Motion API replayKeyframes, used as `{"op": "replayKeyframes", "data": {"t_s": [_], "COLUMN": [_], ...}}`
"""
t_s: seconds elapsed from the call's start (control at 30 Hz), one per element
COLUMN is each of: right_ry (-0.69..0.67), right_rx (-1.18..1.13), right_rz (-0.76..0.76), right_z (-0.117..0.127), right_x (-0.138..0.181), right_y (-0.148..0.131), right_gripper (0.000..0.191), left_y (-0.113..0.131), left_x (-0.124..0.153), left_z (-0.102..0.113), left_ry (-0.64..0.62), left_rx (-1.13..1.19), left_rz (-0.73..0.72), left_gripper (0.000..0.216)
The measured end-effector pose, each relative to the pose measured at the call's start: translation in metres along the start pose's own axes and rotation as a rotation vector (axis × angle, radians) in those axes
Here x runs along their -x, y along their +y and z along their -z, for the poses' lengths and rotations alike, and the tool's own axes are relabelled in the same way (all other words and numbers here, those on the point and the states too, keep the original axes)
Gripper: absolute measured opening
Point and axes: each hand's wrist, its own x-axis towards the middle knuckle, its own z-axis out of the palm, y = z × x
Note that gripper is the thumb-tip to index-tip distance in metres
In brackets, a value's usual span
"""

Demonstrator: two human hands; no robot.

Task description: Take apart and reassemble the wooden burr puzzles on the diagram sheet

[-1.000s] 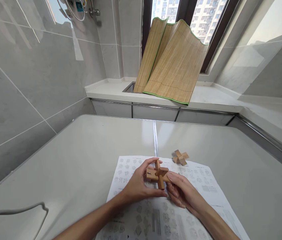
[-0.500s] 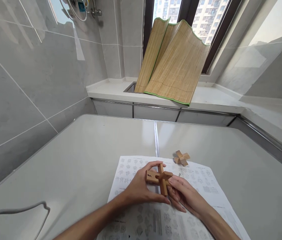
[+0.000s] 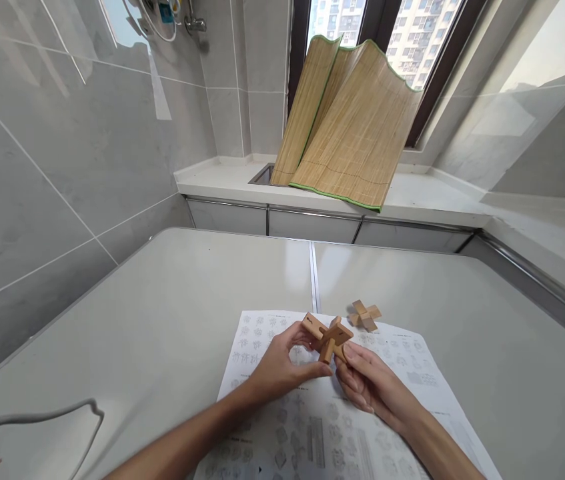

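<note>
A brown wooden interlocking puzzle (image 3: 329, 335), made of crossed bars, is held between my two hands above a printed paper sheet (image 3: 312, 400). My left hand (image 3: 285, 360) grips it from the left, with the thumb low near its front bar and the fingers behind it. Closed on its lower right bar is my right hand (image 3: 369, 380), thumb on top. Dark marks show on two of the bars. A second, lighter wooden puzzle (image 3: 365, 315) of crossed pieces lies at the sheet's far edge, apart from my hands.
The sheet lies on a pale table (image 3: 162, 320) with a centre seam. A grey cable (image 3: 32, 421) curves at the left. Behind the table, a bamboo mat (image 3: 357, 127) leans against the window, over a sink edge on a white counter (image 3: 222, 183).
The puzzle in my hands has been tilted and turned, its marked bar now pointing up and left. It sits slightly higher. The other puzzle has stayed put.
</note>
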Motion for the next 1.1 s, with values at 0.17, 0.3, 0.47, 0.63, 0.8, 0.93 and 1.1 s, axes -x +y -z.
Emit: {"op": "replayKeyframes", "data": {"t_s": [0.17,0.3,0.47,0.63,0.8,0.93,1.1], "right_ry": [-0.008,-0.008,-0.024,-0.018,0.022,0.045,0.097], "right_rx": [-0.002,0.000,-0.022,-0.028,-0.008,0.001,0.004], "right_rz": [-0.011,-0.004,0.002,0.005,-0.009,-0.012,0.018], "right_z": [0.0003,0.0009,0.0018,0.0030,0.0010,-0.0016,-0.0001], "right_x": [0.0011,0.0006,-0.0005,-0.0014,-0.0005,-0.0001,-0.0024], "right_y": [-0.0002,0.0000,0.0008,0.0016,-0.0007,-0.0024,-0.0026], "right_gripper": [0.036,0.035,0.034,0.034,0.031,0.035,0.035], "left_y": [-0.0010,-0.0029,-0.0045,-0.0070,-0.0078,-0.0064,-0.0045], "left_x": [0.0000,0.0002,-0.0005,-0.0019,-0.0028,-0.0035,-0.0025], "left_z": [0.0013,0.0014,0.0017,0.0014,0.0006,0.0008,0.0016], "left_ry": [-0.016,0.010,0.021,0.046,0.125,0.126,0.108], "left_rx": [0.026,0.052,0.080,0.108,0.100,0.101,0.100], "left_rz": [0.007,0.014,0.037,0.042,0.088,0.100,0.094], "left_gripper": [0.047,0.045,0.041,0.040,0.031,0.033,0.030]}}
